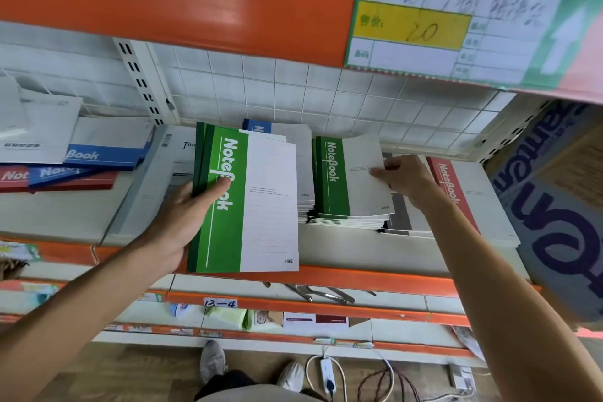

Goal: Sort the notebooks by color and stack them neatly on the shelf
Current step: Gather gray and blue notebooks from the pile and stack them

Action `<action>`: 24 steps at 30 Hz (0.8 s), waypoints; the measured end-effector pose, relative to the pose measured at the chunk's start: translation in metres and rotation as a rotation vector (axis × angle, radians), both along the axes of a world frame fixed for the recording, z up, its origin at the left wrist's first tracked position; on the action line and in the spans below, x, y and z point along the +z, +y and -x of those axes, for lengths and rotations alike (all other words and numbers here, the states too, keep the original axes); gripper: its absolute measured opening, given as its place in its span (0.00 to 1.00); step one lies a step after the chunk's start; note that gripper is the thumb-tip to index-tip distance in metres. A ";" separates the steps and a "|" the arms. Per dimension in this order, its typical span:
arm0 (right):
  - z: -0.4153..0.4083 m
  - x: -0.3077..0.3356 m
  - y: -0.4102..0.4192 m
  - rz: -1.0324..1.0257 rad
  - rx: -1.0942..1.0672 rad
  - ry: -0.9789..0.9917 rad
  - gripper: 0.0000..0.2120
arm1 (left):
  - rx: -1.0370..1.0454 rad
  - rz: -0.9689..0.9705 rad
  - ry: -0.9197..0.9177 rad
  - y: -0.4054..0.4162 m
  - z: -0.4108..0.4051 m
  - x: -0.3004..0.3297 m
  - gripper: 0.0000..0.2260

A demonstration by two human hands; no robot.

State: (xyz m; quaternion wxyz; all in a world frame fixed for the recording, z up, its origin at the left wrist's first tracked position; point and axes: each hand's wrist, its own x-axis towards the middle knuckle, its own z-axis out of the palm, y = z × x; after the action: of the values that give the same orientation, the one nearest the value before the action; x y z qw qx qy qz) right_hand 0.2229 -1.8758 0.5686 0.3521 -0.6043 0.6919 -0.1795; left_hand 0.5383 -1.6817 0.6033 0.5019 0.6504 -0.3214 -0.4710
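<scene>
At the far left of the shelf (65,215), red and blue notebooks (81,158) lie flat in a loose, overlapping pile, their spines toward the near edge. Just right of them a large pale grey book (143,179) lies flat.

The left hand (182,215) grips a small bundle of green notebooks (248,202) at the spine side: the thumb (218,188) presses across the front cover over the white "NoteBook" lettering, and the remaining fingers curl behind the bundle, out of view. The bundle is held above the near edge of the shelf, its long axis running near to far, green spine band to the left, white half to the right. The covers are smooth, glossy card, rectangular.

Behind the bundle stands a stack topped by a blue-spined notebook (257,127). Just to the right, a green-topped stack (349,179) lies flat on the shelf with the same orientation, spine left, thin white page edges showing at the near end.

The right hand (404,179) pinches the right edge of the stack's top cover, thumb on top, fingers curled beneath; the cover's far right corner lifts slightly.

Farther right a red notebook (456,192) lies flat, partly hidden by the forearm. A cardboard box (554,206) with blue lettering stands at the far right.
</scene>
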 end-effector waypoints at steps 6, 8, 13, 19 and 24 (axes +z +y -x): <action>-0.016 0.002 0.000 0.021 0.080 0.159 0.14 | 0.038 -0.030 0.029 0.009 -0.011 0.002 0.07; -0.017 0.005 0.000 0.053 0.105 0.206 0.13 | 0.034 -0.029 0.035 0.010 -0.013 0.003 0.06; -0.022 0.005 0.011 0.124 0.138 0.254 0.17 | 0.036 -0.020 0.023 0.011 -0.012 0.005 0.04; -0.027 -0.004 0.027 0.161 0.066 0.349 0.12 | 0.029 -0.027 0.049 0.008 -0.015 0.006 0.04; -0.027 -0.003 0.036 0.167 0.078 0.320 0.13 | -0.003 -0.016 0.011 0.003 -0.009 0.009 0.02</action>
State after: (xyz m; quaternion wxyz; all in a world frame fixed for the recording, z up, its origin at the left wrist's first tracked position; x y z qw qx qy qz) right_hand 0.2497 -1.8397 0.5658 0.1928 -0.6788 0.6976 -0.1242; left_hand 0.5477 -1.6783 0.6122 0.4977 0.6512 -0.3160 -0.4779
